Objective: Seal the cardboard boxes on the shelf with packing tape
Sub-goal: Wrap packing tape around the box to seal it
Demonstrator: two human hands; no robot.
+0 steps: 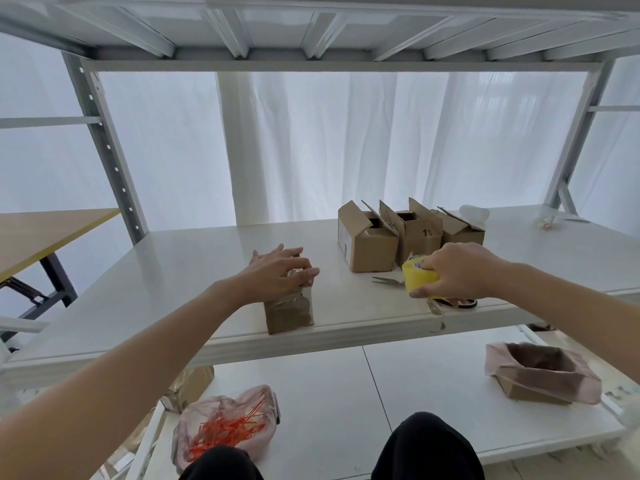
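The small box [289, 311] sits at the front edge of the shelf [194, 258], directly under the left grip [278, 271]. That grip's fingers lie spread and nearly flat on the box's top, pressing rather than clutching. The box looks light and stiff and likely to slide on the smooth shelf, so holding it down from above suits. The right grip [457, 271] curls round the yellow tape roll [417, 277], pinching its rim. Just beyond that grip stand three open boxes [367, 244], flaps up and unsealed.
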